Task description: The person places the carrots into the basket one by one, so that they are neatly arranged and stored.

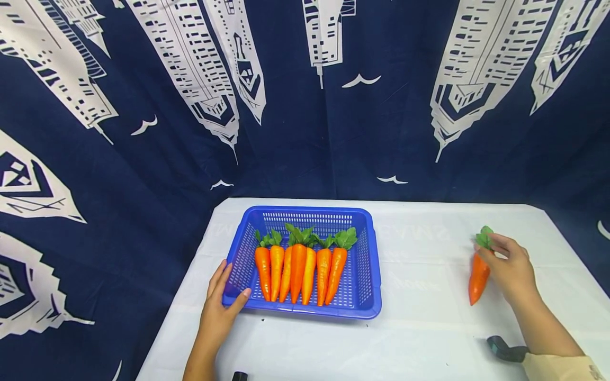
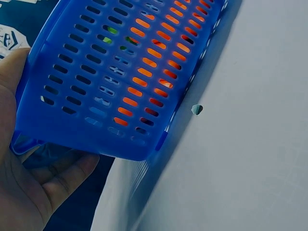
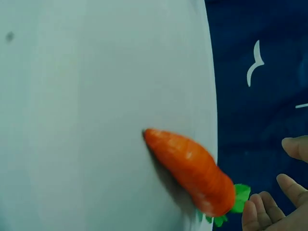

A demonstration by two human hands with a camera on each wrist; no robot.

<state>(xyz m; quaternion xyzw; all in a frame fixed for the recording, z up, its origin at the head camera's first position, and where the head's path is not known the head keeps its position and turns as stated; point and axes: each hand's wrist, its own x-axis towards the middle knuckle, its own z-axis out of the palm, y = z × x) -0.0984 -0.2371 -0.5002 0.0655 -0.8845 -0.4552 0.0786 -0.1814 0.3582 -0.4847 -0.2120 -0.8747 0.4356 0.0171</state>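
Observation:
A blue plastic basket (image 1: 374, 264) with slotted walls holds several orange carrots (image 1: 298, 270) with green leaves, lined up side by side. My left hand (image 1: 216, 307) grips its near left corner; in the left wrist view the thumb and fingers (image 2: 72, 180) lie on either side of the rim. Far to the right, a single carrot (image 1: 478, 278) lies on the white table, leaves pointing away from me. Over its leafy top is my right hand (image 1: 512, 264). The right wrist view shows thumb and fingers spread apart beside the leaves (image 3: 240, 197), nothing between them.
A white cloth covers the table (image 1: 419, 338). Behind it hangs a dark blue curtain (image 1: 295, 148) printed with white buildings and birds. A dark wrist-camera piece (image 1: 505, 349) sits by the right wrist, and a small black object (image 1: 240, 376) shows at the bottom edge.

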